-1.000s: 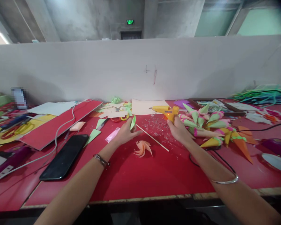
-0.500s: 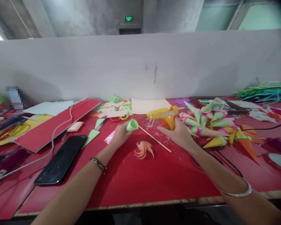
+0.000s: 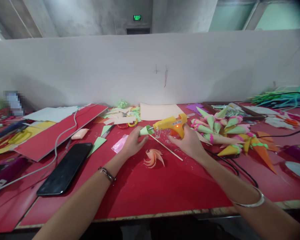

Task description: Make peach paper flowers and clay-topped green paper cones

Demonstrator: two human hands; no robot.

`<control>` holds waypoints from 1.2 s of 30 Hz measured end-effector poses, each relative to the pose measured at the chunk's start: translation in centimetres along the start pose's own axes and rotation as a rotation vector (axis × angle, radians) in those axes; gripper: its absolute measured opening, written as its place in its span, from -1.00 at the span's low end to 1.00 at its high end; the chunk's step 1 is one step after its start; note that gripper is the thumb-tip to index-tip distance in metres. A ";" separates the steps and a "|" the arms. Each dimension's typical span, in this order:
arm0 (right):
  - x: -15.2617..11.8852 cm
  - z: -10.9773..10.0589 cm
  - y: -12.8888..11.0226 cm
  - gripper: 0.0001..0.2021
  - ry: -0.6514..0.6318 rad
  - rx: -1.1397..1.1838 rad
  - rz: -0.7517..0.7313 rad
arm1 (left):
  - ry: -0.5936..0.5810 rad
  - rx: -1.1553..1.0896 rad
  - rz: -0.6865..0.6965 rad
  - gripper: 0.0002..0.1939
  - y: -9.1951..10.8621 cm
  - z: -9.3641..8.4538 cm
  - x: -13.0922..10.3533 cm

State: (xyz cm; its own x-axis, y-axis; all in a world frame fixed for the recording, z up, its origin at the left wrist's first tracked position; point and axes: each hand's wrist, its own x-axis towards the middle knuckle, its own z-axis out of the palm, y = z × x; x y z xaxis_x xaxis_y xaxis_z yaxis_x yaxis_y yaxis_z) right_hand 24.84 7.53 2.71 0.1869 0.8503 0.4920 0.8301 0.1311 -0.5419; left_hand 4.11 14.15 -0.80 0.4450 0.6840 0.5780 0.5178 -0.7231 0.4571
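My left hand point(image 3: 133, 143) is closed around a light green paper cone point(image 3: 145, 130), its open end facing right. In my right hand point(image 3: 190, 141) is a yellow hot glue gun point(image 3: 168, 123) with an orange trigger and a lit orange light. The gun's metal nozzle reaches the mouth of the cone; whether it touches the paper I cannot tell. Below, between my hands, lie a thin pale stick point(image 3: 167, 148) and a peach paper flower point(image 3: 153, 158) with curled, pointed petals.
A black phone point(image 3: 66, 168) lies left on the red table point(image 3: 160, 196). Finished paper cones point(image 3: 217, 128) with pink and green trim are heaped at right, near black cables point(image 3: 245, 173). Scissors point(image 3: 132, 123) and paper scraps lie behind; a white partition point(image 3: 102, 73) rises at the back.
My right hand has brought the glue gun left, so its nozzle is now at the cone's mouth. My left hand has turned the cone's opening toward the gun.
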 end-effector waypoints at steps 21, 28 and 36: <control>0.1 0.4 0.7 -0.65 -0.037 -0.079 -0.039 | -0.079 0.074 0.058 -0.86 -0.5 0.2 0.2; -0.1 0.6 0.6 -0.68 -0.002 -0.017 -0.034 | -0.058 0.114 0.097 -0.79 -0.3 0.2 -0.1; -0.1 0.4 0.5 -0.72 -0.075 0.106 -0.008 | 0.065 0.320 0.186 -0.72 -1.0 0.2 -0.1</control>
State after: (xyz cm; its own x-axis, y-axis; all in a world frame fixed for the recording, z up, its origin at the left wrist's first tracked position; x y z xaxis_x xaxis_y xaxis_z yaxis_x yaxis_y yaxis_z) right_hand 25.02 7.70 2.04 0.1375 0.8842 0.4464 0.7703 0.1878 -0.6093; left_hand 3.71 14.82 -1.39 0.5108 0.5285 0.6781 0.6390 -0.7611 0.1119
